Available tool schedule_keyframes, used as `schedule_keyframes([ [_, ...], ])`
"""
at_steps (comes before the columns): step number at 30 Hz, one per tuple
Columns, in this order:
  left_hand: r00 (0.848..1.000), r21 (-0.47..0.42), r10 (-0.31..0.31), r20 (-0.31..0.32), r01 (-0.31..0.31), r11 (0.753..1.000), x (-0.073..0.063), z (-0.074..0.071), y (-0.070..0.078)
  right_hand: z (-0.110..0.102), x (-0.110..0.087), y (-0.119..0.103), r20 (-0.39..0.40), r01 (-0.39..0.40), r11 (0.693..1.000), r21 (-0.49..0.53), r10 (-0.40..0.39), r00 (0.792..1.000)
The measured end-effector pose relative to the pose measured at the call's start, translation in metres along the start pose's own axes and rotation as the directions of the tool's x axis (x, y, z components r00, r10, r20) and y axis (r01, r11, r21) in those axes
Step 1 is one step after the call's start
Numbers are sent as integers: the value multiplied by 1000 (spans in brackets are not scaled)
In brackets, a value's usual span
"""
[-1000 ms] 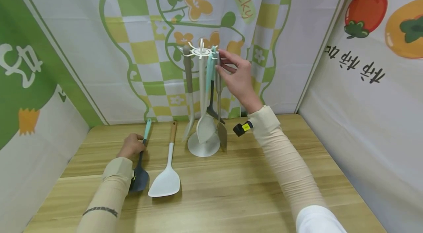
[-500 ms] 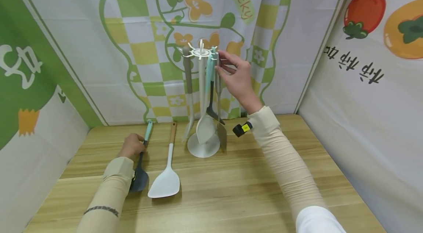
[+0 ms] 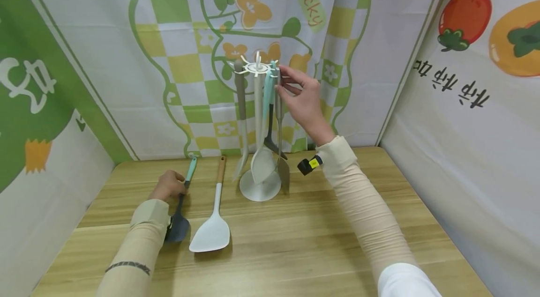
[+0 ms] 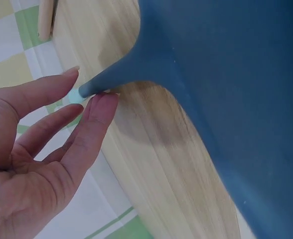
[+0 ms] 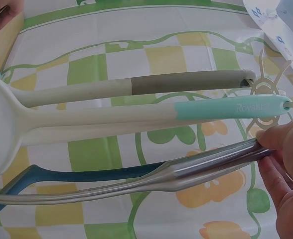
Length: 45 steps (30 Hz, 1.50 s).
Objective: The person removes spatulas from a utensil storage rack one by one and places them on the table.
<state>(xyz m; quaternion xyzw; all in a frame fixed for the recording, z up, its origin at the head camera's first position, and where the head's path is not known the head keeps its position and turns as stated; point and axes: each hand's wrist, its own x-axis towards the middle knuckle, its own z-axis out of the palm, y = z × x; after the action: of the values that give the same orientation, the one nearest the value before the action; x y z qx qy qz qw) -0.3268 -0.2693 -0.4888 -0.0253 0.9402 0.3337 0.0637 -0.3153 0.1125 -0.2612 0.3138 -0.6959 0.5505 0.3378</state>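
On the left of the table, my left hand (image 3: 169, 185) pinches a dark blue spatula (image 3: 179, 226) with a teal handle end, close to where the two colours meet. The left wrist view shows thumb and fingertips on either side of its slim handle (image 4: 99, 81). My right hand (image 3: 304, 98) is raised at the top of a white utensil rack (image 3: 249, 194). Its thumb and fingers hold the upper end of a steel turner (image 5: 186, 172), right beside the rack's hooks (image 5: 266, 82). Whether the turner hangs on a hook is hidden by the fingers.
A white spatula (image 3: 212, 233) with a wooden handle lies between the left hand and the rack. From the rack hang a grey-handled utensil (image 3: 240, 95), a teal-handled ladle-like one (image 3: 262, 164) and a dark one (image 3: 270, 133). Printed cloth (image 3: 177, 67) stands behind the wooden table (image 3: 320, 241).
The teal end of the dark blue spatula has shifted very slightly towards me and to the right. My right hand stays at the top of the steel turner.
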Motion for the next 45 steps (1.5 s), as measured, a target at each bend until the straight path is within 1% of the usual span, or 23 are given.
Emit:
schedule_keyframes([
  [4,999,-44,-22,35,23,999,1,1,-2,0,-1,2,4,-4,1000,-2,4,1000],
  [7,998,-29,-22,54,23,999,0,-2,-1,0,-1,3,5,-15,1000,-2,15,1000],
  [9,998,10,-12,65,12,1000,-2,-6,3,0,0,2,6,-11,1000,-3,11,1000],
  [10,998,43,-3,69,0,999,-3,-9,5,0,0,2,6,-9,1000,-2,9,1000],
  [12,997,71,10,74,-15,997,-4,-14,10,1,0,2,4,-1,1000,-2,1,1000],
  [14,996,72,22,85,-28,997,-5,-18,14,1,0,2,0,0,1000,-1,0,1000],
  [17,994,39,40,102,-44,998,-6,-24,18,1,1,2,-4,-13,1000,2,13,1000],
  [21,992,28,87,93,-90,996,-8,-30,25,0,1,2,-4,-33,999,1,33,999],
  [29,986,19,162,44,-163,986,-10,-35,47,0,1,3,-10,-2,1000,-6,2,1000],
  [33,975,-7,221,-5,-221,975,-11,-33,59,0,1,4,-8,-3,1000,-5,3,1000],
  [37,956,-58,283,-78,-288,956,-13,-29,74,-1,0,6,-6,-1,1000,7,1,1000],
  [42,919,-128,356,-169,-379,917,-11,-24,99,-1,1,8,-3,4,1000,9,-4,1000],
  [45,897,-189,390,-210,-429,883,-9,-19,116,-1,1,7,-3,9,1000,8,-9,1000],
])
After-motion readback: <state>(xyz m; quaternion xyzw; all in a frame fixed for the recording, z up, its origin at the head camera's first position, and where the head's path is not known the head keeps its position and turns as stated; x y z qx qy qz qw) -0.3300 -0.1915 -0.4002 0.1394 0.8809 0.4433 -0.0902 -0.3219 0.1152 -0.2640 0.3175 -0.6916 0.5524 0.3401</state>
